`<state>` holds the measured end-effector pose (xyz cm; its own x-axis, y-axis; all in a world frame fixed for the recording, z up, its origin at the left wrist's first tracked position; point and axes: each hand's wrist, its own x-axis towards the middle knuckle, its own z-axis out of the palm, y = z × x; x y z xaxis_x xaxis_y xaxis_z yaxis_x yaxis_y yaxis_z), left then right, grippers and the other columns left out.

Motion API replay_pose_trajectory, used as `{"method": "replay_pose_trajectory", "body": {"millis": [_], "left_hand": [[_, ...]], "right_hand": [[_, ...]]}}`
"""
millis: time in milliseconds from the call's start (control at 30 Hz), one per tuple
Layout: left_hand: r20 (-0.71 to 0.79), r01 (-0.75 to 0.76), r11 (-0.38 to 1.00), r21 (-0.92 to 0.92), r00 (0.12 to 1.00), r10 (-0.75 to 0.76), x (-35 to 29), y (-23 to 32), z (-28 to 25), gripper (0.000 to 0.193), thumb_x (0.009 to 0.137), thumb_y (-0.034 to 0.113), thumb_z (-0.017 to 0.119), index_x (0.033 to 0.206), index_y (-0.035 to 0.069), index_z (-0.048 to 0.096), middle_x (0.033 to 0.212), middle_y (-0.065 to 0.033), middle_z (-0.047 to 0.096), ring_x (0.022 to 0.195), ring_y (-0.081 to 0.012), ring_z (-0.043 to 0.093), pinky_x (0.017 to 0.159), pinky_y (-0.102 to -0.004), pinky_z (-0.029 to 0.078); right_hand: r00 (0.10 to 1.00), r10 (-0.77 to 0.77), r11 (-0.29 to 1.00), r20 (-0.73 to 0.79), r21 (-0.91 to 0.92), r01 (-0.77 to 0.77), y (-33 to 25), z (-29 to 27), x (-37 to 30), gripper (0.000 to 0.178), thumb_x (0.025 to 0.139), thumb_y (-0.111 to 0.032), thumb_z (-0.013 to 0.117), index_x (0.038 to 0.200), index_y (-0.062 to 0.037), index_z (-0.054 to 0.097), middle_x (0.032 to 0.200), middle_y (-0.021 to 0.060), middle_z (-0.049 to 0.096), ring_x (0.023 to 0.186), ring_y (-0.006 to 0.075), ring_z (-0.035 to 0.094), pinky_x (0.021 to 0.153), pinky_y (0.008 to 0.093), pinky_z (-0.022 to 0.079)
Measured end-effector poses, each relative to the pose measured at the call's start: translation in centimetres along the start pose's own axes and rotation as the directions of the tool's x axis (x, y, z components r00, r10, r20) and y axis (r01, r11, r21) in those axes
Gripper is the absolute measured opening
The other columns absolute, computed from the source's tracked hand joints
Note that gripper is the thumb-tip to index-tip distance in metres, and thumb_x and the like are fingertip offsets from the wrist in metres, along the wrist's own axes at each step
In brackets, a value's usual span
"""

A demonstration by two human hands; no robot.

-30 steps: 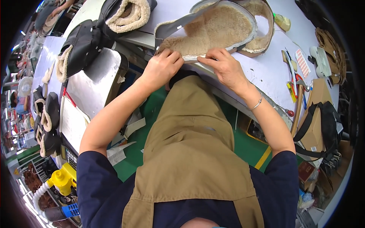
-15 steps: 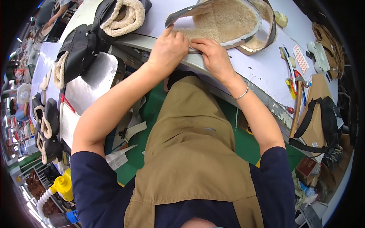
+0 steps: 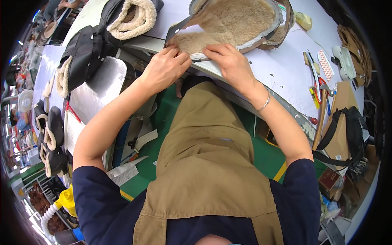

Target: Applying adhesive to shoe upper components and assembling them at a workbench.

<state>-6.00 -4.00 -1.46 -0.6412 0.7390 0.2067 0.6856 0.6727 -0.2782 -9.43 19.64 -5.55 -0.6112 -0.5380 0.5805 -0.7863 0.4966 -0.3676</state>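
Observation:
A large leather piece lined with tan fleece (image 3: 241, 22) lies on the table at its front edge, with a pale band round its border. From its left end rises a dark strip (image 3: 176, 29) with small slots. My left hand (image 3: 165, 69) is closed on the piece's near left edge, close to the foot of that strip. A little to the right, my right hand (image 3: 233, 67) pinches the same near edge between thumb and fingers. A short stretch of pale and dark edge shows between the two hands. My fingertips are partly hidden.
Black fleece-lined items (image 3: 83, 55) stand at the left beside a metal plate (image 3: 108, 75). On the right lie a hammer (image 3: 320, 118), pliers, a red-dotted sheet (image 3: 325, 65) and a white case (image 3: 344, 63). A black bag (image 3: 351, 134) rests at the right edge.
Both hands stay on the fleece-lined piece. My left hand has moved left and toward me, widening the gap between the hands. The piece's left end and strip have shifted left.

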Motion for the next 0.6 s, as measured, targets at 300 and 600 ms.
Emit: {"method": "replay_pose_trajectory", "body": {"millis": [300, 600], "left_hand": [[-0.027, 0.035, 0.998, 0.06, 0.999, -0.034, -1.4, 0.2, -0.2, 0.053, 0.079, 0.021, 0.059, 0.131, 0.01, 0.056, 0.105, -0.007, 0.058, 0.109, -0.0238, 0.057, 0.1, -0.0366, 0.044], [-0.042, -0.087, 0.994, -0.068, 0.996, 0.085, -1.9, -1.3, 0.3, 0.033, 0.072, 0.022, 0.061, 0.102, 0.009, 0.067, 0.104, -0.0007, 0.057, 0.101, -0.0204, 0.056, 0.089, -0.031, 0.046]], "right_hand": [[0.987, -0.002, 0.999, 0.162, 0.038, -0.005, 0.1, -1.2, -0.5, 0.043, 0.079, 0.002, 0.055, 0.117, -0.013, 0.067, 0.116, 0.0053, 0.063, 0.112, 0.0264, 0.057, 0.091, 0.0354, 0.05], [0.83, 0.185, 0.846, 0.527, 0.343, -0.407, 1.1, -4.9, 2.0, 0.035, 0.089, -0.008, 0.057, 0.122, -0.0115, 0.066, 0.12, 0.0058, 0.062, 0.114, 0.0218, 0.057, 0.097, 0.0324, 0.047]]}}
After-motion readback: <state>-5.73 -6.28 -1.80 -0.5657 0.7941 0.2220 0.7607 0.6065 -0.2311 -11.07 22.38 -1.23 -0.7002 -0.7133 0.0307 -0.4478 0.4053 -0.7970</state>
